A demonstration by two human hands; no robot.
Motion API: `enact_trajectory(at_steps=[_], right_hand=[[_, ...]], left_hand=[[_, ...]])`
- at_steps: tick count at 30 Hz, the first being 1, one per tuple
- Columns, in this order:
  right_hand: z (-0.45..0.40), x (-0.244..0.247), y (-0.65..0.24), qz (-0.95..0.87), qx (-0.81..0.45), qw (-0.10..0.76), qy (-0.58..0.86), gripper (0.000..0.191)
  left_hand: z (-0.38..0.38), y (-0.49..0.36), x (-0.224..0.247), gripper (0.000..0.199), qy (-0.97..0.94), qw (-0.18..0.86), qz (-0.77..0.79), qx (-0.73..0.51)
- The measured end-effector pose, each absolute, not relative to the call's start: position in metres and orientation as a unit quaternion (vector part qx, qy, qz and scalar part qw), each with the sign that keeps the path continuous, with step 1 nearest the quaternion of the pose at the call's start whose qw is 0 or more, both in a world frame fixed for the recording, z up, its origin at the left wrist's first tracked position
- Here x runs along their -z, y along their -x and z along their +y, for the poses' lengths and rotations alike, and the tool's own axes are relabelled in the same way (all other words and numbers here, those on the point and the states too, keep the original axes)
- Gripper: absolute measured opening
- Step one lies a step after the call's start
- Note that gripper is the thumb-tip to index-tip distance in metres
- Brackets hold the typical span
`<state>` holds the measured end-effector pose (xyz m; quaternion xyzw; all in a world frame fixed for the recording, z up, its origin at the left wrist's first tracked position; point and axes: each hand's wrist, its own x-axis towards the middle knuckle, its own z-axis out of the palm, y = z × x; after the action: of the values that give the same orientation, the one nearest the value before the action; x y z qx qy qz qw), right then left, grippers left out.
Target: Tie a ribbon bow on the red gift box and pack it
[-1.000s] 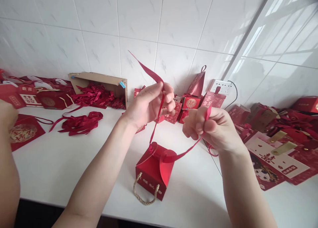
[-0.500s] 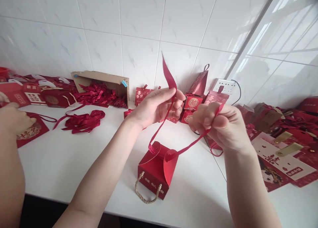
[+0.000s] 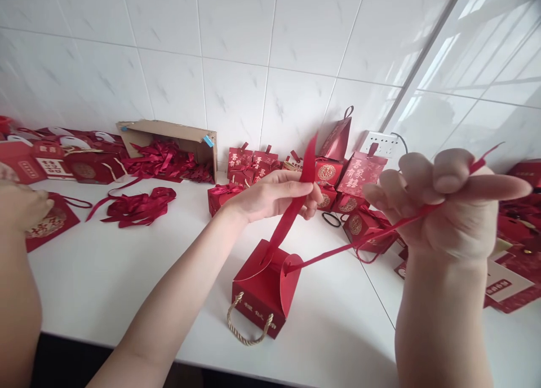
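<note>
Red ribbon rises from a box near the surface's front edge.
Left hand pinches one end; right hand grips the other.

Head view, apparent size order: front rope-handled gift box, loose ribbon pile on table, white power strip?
1. Front rope-handled gift box, nearest camera
2. Loose ribbon pile
3. White power strip, partly hidden

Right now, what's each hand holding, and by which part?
The left hand pinches one ribbon tail partway up; the right hand grips the other tail near its tip.
</note>
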<state>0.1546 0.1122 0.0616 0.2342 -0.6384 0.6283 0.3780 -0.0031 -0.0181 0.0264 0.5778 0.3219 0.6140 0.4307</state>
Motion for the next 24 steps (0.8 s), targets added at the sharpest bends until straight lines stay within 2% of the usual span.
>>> enact_trajectory(at_steps=[6, 12, 18, 24], right_hand=[[0.115, -0.064, -0.16, -0.62, -0.636, 0.397, -0.229, 0.033], [0.114, -0.069, -0.162, -0.611, -0.64, 0.396, -0.247, 0.038], [0.125, -0.07, -0.165, -0.58, -0.66, 0.392, -0.274, 0.021], [0.137, -0.068, -0.169, -0.539, -0.663, 0.453, -0.253, 0.014]], left_hand=[[-0.02, -0.003, -0.028, 0.018, -0.639, 0.449, 0.367, -0.505], [-0.019, -0.005, -0.026, 0.015, -0.656, 0.478, 0.398, -0.427], [-0.017, -0.005, -0.026, 0.02, -0.664, 0.497, 0.412, -0.379], [-0.021, -0.006, -0.03, 0.021, -0.659, 0.512, 0.41, -0.367]])
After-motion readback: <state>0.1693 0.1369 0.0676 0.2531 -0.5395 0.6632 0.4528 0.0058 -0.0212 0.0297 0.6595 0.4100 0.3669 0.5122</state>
